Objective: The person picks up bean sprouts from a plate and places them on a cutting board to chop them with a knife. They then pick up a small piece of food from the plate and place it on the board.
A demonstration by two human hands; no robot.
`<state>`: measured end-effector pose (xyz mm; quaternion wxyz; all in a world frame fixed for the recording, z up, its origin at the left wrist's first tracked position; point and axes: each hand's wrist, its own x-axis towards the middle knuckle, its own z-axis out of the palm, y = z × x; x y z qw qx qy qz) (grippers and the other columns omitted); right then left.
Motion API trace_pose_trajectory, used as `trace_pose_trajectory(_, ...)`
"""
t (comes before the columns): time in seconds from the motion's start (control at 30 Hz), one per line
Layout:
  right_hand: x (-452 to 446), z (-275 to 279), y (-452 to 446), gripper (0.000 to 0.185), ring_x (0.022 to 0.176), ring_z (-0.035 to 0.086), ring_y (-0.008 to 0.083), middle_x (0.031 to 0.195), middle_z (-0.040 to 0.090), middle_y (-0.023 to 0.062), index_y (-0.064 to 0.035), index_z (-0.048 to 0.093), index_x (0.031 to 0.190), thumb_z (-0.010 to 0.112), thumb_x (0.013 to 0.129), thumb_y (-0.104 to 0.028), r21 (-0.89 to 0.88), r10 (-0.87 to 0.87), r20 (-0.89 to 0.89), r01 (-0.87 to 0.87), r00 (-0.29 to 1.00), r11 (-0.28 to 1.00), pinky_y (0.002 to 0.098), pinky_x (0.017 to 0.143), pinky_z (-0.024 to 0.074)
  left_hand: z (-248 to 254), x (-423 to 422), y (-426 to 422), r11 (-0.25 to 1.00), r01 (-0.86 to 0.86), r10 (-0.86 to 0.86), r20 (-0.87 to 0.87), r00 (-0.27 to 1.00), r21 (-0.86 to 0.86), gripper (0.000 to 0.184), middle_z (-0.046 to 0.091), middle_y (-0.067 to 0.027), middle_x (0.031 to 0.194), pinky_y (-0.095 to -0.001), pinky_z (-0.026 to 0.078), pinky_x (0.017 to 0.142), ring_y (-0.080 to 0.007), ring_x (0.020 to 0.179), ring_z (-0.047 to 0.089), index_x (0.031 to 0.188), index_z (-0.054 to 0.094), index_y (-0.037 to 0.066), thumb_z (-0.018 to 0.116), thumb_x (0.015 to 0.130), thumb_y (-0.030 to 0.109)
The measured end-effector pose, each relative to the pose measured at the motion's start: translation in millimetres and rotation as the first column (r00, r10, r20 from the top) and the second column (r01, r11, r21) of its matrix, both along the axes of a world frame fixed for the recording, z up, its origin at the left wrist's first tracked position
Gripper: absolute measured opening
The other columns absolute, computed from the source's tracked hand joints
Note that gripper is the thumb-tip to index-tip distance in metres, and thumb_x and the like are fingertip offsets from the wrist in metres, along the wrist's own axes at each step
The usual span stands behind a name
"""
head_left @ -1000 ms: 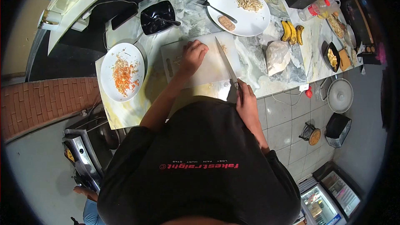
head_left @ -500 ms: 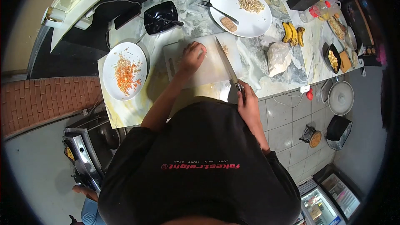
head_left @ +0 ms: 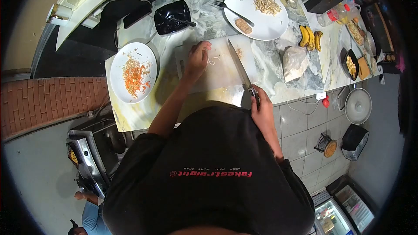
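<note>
My right hand (head_left: 262, 105) is closed round the handle of a long kitchen knife (head_left: 238, 62), whose blade lies across the right part of a white cutting board (head_left: 226, 76). A few pale bean sprouts (head_left: 212, 61) lie loose near the middle of the board. Just left of them is my left hand (head_left: 198, 60), its fingers bent and a little apart, with nothing visible in them. Small chopped bits (head_left: 239, 52) sit to the right of the blade.
On the left stands a white plate (head_left: 116, 76) of shredded orange and pale vegetables. Behind the board are a black bowl (head_left: 167, 11) with a spoon and a large plate (head_left: 261, 28) with sprouts and a fork. Bananas (head_left: 310, 38) and a plastic bag (head_left: 296, 63) lie right. Another person (head_left: 93, 215) is lower left.
My left hand has loosened and drawn back slightly left, so bean sprouts now show on the board beside it. The knife stays in my right hand. The whole view has shifted a little.
</note>
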<state>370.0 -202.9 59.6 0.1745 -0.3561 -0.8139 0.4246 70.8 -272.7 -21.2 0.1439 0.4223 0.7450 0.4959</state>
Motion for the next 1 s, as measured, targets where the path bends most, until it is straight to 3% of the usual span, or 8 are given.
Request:
trace_pose_trajectory(0.07, -0.1, 0.8, 0.2, 0.037, 0.086, 0.069, 0.0364, 0.107, 0.069, 0.025, -0.003, 0.059, 0.135, 0.058, 0.098, 0.002, 0.0, 0.004, 0.005, -0.004, 1.0, 1.0, 0.0396, 0.079, 0.0532, 6.0, 1.9, 1.6, 1.0, 0.016, -0.018, -0.156, 0.988, -0.011, 0.04, 0.07, -0.0097, 0.106, -0.0414, 0.046, 0.1, -0.0283, 0.103, 0.065, 0.132, 0.058, 0.008, 0.054, 0.093, -0.001)
trace_pose_trajectory(0.2, 0.2, -2.5, 1.4, 0.037, 0.092, 0.07, 0.0367, 0.109, 0.069, 0.0252, -0.0025, 0.059, 0.135, 0.058, 0.098, 0.002, -0.035, 0.012, 0.011, -0.012, 1.0, 0.999, 0.039, 0.082, 0.0535, 18.2, 7.0, 2.0, 0.99, 0.109, -0.12, -0.129, 0.984, -0.089, 0.048, 0.071, -0.0063, 0.105, -0.0433, 0.045, 0.103, -0.0284, 0.107, 0.065, 0.142, 0.053, 0.012, 0.055, 0.095, 0.003)
trace_pose_trajectory(0.27, 1.0, -5.1, 3.5, 0.037, 0.095, 0.07, 0.0372, 0.111, 0.069, 0.0253, -0.0023, 0.059, 0.134, 0.057, 0.098, 0.002, -0.028, 0.018, -0.005, -0.018, 1.0, 0.999, 0.0388, 0.085, 0.0536, 14.7, 7.2, 0.8, 0.976, 0.098, -0.139, -0.21, 0.968, -0.194, 0.044, 0.07, -0.0084, 0.114, -0.0458, 0.047, 0.102, -0.0373, 0.103, 0.065, 0.142, 0.052, 0.016, 0.053, 0.099, 0.01)
trace_pose_trajectory(0.37, 1.2, -4.1, 5.4, 0.038, 0.104, 0.069, 0.0401, 0.116, 0.069, 0.0254, -0.0019, 0.06, 0.134, 0.058, 0.096, 0.003, -0.062, 0.063, -0.024, -0.065, 0.998, 0.996, 0.0398, 0.091, 0.0531, 5.1, 3.4, -0.3, 0.971, 0.068, -0.125, -0.243, 0.962, -0.23, 0.049, 0.071, -0.0039, 0.102, -0.0458, 0.046, 0.1, -0.0286, 0.106, 0.065, 0.143, 0.053, 0.014, 0.059, 0.095, 0.009)
trace_pose_trajectory(0.47, -1.7, 6.6, 6.8, 0.039, 0.108, 0.068, 0.0428, 0.12, 0.068, 0.0256, -0.0018, 0.061, 0.133, 0.058, 0.095, 0.003, -0.056, 0.106, -0.023, -0.107, 0.994, 0.993, 0.0416, 0.095, 0.0524, 0.0, 3.6, -5.9, 0.981, 0.048, -0.118, -0.38, 0.917, -0.188, 0.053, 0.07, -0.0058, 0.105, -0.0478, 0.047, 0.1, -0.0303, 0.104, 0.065, 0.144, 0.052, 0.014, 0.065, 0.093, 0.013)
trace_pose_trajectory(0.57, -4.9, 11.2, 9.2, 0.037, 0.107, 0.065, 0.0486, 0.116, 0.067, 0.0279, 0.0004, 0.06, 0.13, 0.057, 0.094, 0.004, -0.038, 0.129, -0.04, -0.131, 0.991, 0.991, 0.0469, 0.091, 0.0524, 10.3, 17.7, -6.0, 0.99, -0.003, -0.047, -0.344, 0.938, -0.143, 0.054, 0.066, -0.0077, 0.116, -0.0456, 0.044, 0.106, -0.0332, 0.116, 0.06, 0.141, 0.053, 0.012, 0.072, 0.09, 0.016)
trace_pose_trajectory(0.8, -7.4, 10.4, 18.3, 0.037, 0.099, 0.065, 0.0494, 0.11, 0.067, 0.0278, -0.0012, 0.06, 0.13, 0.057, 0.094, 0.003, -0.045, 0.15, 0.061, -0.147, 0.987, 0.988, 0.0496, 0.086, 0.0533, 5.3, 26.1, -4.6, 0.982, -0.051, -0.021, -0.376, 0.927, -0.182, 0.058, 0.065, -0.0068, 0.112, -0.0458, 0.044, 0.104, -0.0306, 0.114, 0.058, 0.14, 0.054, 0.014, 0.074, 0.086, 0.013)
trace_pose_trajectory(1.0, 0.8, 4.2, 25.4, 0.036, 0.095, 0.068, 0.0449, 0.106, 0.068, 0.0265, -0.0024, 0.06, 0.13, 0.057, 0.094, 0.002, -0.006, 0.089, 0.004, -0.089, 0.996, 0.996, 0.0469, 0.083, 0.0536, 0.3, 24.0, -6.2, 0.962, -0.145, 0.0, -0.53, 0.848, -0.232, 0.038, 0.065, -0.0036, 0.111, -0.0445, 0.045, 0.098, -0.0287, 0.107, 0.059, 0.121, 0.065, 0.013, 0.069, 0.084, 0.009)
